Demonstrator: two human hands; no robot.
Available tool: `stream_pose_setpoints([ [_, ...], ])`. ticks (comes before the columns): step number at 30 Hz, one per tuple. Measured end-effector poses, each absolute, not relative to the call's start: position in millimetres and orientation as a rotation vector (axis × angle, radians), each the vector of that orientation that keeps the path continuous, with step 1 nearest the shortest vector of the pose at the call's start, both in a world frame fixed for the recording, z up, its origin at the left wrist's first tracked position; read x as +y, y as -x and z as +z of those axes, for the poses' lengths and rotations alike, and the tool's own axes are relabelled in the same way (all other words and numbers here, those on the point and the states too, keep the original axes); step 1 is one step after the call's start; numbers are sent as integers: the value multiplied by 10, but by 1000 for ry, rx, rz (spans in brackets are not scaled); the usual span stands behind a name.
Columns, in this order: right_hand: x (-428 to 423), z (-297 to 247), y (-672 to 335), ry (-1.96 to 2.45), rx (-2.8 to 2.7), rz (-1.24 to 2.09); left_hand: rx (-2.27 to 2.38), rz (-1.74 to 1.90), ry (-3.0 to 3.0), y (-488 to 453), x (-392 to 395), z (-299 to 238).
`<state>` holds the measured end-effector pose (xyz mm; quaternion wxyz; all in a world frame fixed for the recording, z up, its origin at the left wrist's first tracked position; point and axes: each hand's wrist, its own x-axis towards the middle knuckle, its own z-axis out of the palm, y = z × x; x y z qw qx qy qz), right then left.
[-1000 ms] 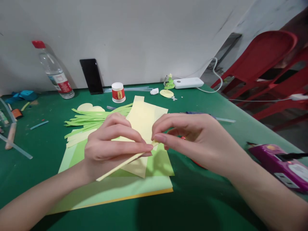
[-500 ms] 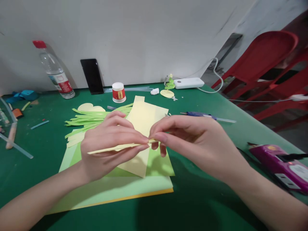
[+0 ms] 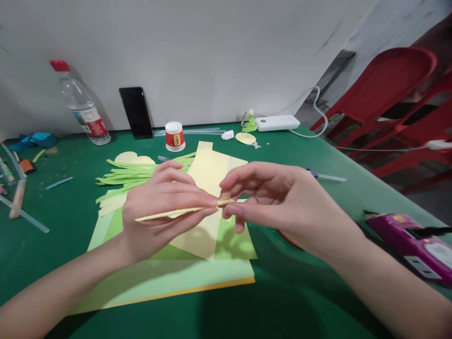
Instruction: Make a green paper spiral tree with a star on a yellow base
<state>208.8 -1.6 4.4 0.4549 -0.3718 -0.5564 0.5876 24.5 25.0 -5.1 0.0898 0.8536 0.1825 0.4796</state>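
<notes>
A narrow pale-yellow paper strip (image 3: 173, 214), folded or rolled thin, lies across my left hand (image 3: 160, 212). Thumb and fingertips of that hand pinch it near its right end. My right hand (image 3: 278, 202) is at that end, its thumb and index finger parted around the tip; whether the thumb touches it I cannot tell. Below both hands lie a pale-yellow paper sheet (image 3: 206, 176) and green paper sheets (image 3: 169, 275). Cut green paper strips (image 3: 123, 176) are spread beyond my left hand.
A red-and-white paper cup (image 3: 174, 136), a phone (image 3: 136, 113) and a water bottle (image 3: 84, 110) stand at the back. A small paper tree (image 3: 250, 122) is by a white power bank (image 3: 278, 123). To the right are a purple power strip (image 3: 411, 245) and red chairs (image 3: 384, 89).
My right thumb and index finger have parted from their pinch on the strip's end. The left hand keeps its hold and has shifted slightly to the right.
</notes>
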Motion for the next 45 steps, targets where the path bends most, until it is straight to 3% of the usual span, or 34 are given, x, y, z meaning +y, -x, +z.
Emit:
stream_pose_setpoints([
  [15,60,63,-2075,989,-1381,1382,569,1433,-2382,-286,277,-227],
  [33,-161,-254,-2225,1068,-1125,1622,479,1323,-2747,-311,194,-365],
  [45,-219,-324,-2165,1009,-966,1572,548,1346,-2774,-241,137,-375],
])
